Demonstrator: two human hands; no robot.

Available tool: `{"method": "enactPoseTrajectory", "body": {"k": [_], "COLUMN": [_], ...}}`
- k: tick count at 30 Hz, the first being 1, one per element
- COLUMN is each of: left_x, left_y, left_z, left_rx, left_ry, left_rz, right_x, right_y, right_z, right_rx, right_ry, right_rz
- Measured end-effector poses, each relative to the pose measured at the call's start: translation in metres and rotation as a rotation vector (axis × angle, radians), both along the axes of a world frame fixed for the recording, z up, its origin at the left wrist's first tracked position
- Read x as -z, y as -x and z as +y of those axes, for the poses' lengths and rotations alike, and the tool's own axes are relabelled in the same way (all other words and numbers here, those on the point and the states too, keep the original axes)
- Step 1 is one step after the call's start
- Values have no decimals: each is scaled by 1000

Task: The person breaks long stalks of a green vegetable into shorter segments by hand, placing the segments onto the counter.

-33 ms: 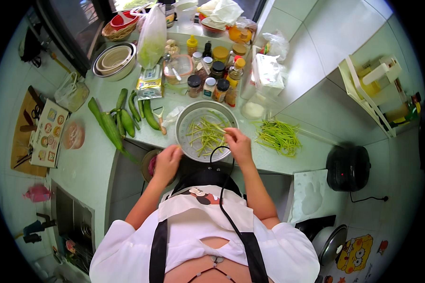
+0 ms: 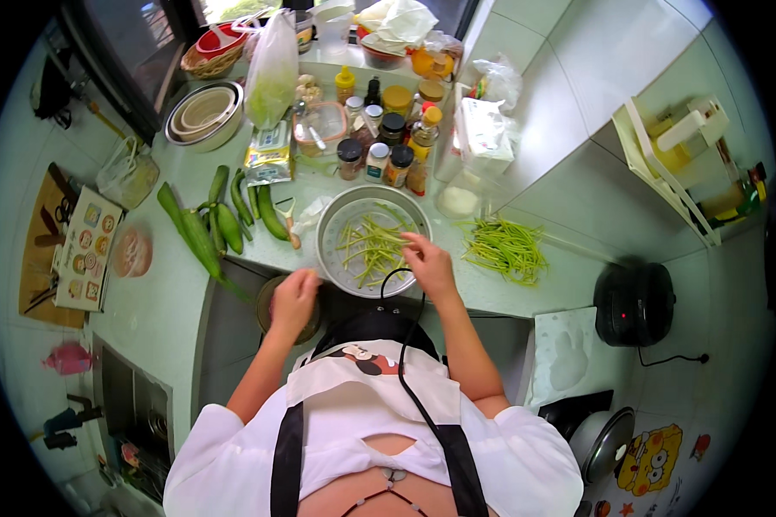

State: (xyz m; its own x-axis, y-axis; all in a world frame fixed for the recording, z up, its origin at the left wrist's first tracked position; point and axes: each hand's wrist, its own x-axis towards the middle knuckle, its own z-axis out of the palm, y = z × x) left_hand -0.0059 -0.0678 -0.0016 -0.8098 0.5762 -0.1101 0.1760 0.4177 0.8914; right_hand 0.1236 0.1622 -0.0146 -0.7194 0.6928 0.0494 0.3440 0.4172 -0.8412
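On the table (image 2: 573, 271): one metal bowl (image 2: 329, 226), containing loose green stem pieces (image 2: 371, 254), long axes crossing in mixed directions. Right grip (image 2: 431, 265): nearer, over the bowl's right rim, fingers bent, pieces lying to its left; whether any is pinched, cannot tell. Left grip (image 2: 295, 300): curled, apart from bowl's near-left edge, contents hidden. Right of bowl: longer green stems (image 2: 504, 250), heaped.

Illumination moderate, cool greenish cast. Brightest patch: window (image 2: 243, 9) at top, washed out. Soft sheen on wall tiles (image 2: 547, 86), upper right. Surface (image 2: 159, 302) evenly lit; deep shade below its front edge and inside sink (image 2: 128, 383). Fisheye: straight lines bow, corners black. Centre fairly sharp; black appliance (image 2: 635, 302) smeared along its top.
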Motion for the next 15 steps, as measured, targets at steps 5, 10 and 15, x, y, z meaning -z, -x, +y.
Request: {"method": "enactPoseTrajectory", "body": {"k": [5,10,15], "left_x": [55,116,120], "left_y": [30,51,54], "left_z": [-51,-89,-79], "left_rx": [-197,-274,-363], "left_ry": [158,398,347], "left_rz": [53,180,80], "right_x": [9,33,49], "right_y": [-17,-67,-102], "right_z": [14,58,108], "right_rx": [21,202,388], "right_ry": [-33,-51,-171], "right_rz": [-133,-200,-232]}}
